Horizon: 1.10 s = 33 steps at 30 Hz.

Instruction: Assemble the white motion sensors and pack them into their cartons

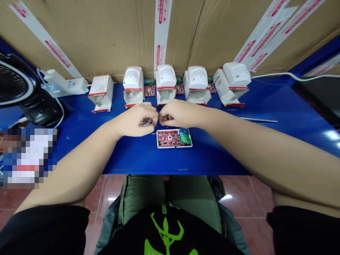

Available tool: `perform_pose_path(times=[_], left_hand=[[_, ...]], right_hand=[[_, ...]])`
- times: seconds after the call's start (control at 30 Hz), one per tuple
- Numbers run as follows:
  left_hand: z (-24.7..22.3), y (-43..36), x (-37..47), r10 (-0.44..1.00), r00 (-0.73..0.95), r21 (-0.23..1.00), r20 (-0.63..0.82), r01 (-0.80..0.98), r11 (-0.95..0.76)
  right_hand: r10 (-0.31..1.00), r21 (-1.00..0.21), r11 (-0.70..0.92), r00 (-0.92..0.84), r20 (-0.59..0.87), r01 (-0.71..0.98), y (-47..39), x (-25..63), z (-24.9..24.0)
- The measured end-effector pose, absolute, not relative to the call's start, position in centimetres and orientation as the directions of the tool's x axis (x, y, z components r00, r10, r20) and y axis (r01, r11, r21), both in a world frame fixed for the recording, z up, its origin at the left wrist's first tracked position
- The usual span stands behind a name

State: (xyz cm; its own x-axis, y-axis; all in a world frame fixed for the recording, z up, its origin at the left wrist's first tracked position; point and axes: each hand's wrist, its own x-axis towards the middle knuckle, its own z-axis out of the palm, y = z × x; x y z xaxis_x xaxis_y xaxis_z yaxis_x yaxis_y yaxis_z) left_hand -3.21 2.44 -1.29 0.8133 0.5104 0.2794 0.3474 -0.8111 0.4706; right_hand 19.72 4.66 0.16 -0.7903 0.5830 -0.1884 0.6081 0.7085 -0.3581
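Observation:
My left hand is closed, its fingertips curled together, with a small pale bit showing inside the curl. Close against it, my right hand is closed too, and whatever its fingers hold is hidden. Just below both hands lies a red circuit board in a shallow white casing. A green and blue battery fills the casing's right end. Beside the casing's left edge a thin metal tip sticks out, and a tiny dark piece lies above the board.
Along the back stand several small boxes, most with white detector covers on top and more red boards between them. A thin metal rod lies at right. A black fan and a power strip occupy the left.

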Motion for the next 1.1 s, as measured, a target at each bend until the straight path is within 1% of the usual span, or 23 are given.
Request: perform_pose_path(times=[0.07, 0.13, 0.27, 0.4, 0.5, 0.6, 0.7, 0.8, 0.9, 0.97, 1.1], left_hand=[[-1.2, 2.3, -3.2, 0.503, 0.821, 0.476, 0.269, 0.341, -0.811], [-1.2, 2.2, -3.0, 0.485, 0.836, 0.478, 0.255, 0.327, -0.815], [-1.2, 2.0, -2.8, 0.457, 0.864, 0.49, 0.211, 0.311, -0.814], [-1.1, 1.9, -2.8, 0.47, 0.863, 0.517, 0.187, 0.32, -0.794], [-0.8, 1.9, -2.8, 0.466, 0.866, 0.528, 0.18, 0.314, -0.789], [-0.6, 2.0, -2.9, 0.478, 0.858, 0.516, 0.189, 0.327, -0.792], [-0.6, 2.1, -3.0, 0.509, 0.835, 0.496, 0.209, 0.358, -0.791], [-0.8, 2.5, -3.3, 0.528, 0.818, 0.476, 0.228, 0.38, -0.793], [-1.0, 2.7, -3.5, 0.54, 0.803, 0.462, 0.253, 0.39, -0.796], [-1.1, 2.7, -3.5, 0.546, 0.795, 0.464, 0.264, 0.392, -0.795], [-1.0, 2.4, -3.1, 0.526, 0.815, 0.479, 0.244, 0.37, -0.796]], right_hand=[[0.584, -0.284, 0.743, -0.794, -0.167, 0.606, 4.8, 20.2, 0.1], [0.611, -0.242, 0.744, -0.781, -0.13, 0.623, 5.0, 21.2, 0.2], [0.642, -0.264, 0.727, -0.764, -0.067, 0.634, 5.4, 22.9, 0.4], [0.625, -0.288, 0.727, -0.775, -0.095, 0.623, 5.3, 22.9, 0.5], [0.672, -0.207, 0.71, -0.735, -0.084, 0.673, 5.5, 22.7, 0.3], [0.746, -0.115, 0.661, -0.666, -0.014, 0.742, 6.4, 23.4, 0.0], [0.764, -0.089, 0.644, -0.645, 0.021, 0.76, 7.1, 24.0, -0.3], [0.739, -0.147, 0.666, -0.673, -0.001, 0.732, 7.0, 23.6, -0.5], [0.687, -0.194, 0.701, -0.723, -0.075, 0.686, 6.3, 22.3, -0.4], [0.674, -0.166, 0.713, -0.732, -0.105, 0.681, 5.9, 21.4, -0.2], [0.684, -0.072, 0.717, -0.719, -0.122, 0.694, 5.5, 20.1, 0.1]])
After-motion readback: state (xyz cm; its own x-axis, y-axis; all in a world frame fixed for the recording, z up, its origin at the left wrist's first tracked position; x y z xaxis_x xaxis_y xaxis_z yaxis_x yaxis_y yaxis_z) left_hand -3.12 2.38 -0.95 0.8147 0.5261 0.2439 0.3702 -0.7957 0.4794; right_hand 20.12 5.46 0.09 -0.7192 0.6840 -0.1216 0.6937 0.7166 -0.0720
